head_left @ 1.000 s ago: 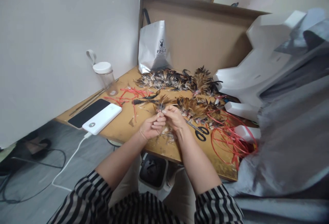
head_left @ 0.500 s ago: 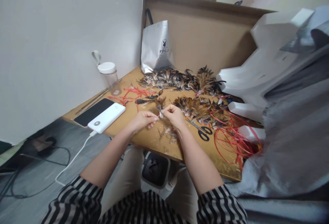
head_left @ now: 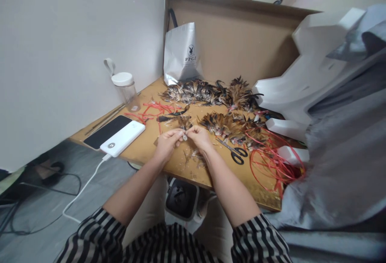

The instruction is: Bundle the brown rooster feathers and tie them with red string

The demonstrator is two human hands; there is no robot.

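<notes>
Feather tuft (head_left: 184,123), wispy brown, is pinched by left hand (head_left: 165,142) and right hand (head_left: 199,137) above wooden table (head_left: 150,152).

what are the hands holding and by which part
The left hand and right hand pinch a small bunch of brown feathers at its pale quill end; the tips fan away.

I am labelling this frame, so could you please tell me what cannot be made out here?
Head view only.
Feather tuft: its base is hidden by the fingertips of the left hand and right hand pinching it.
Red strips: their right ends vanish under the grey cloth.
Bottle: too small to tell any contents.
Scissors: blade tips blend into the feather pile.
</notes>
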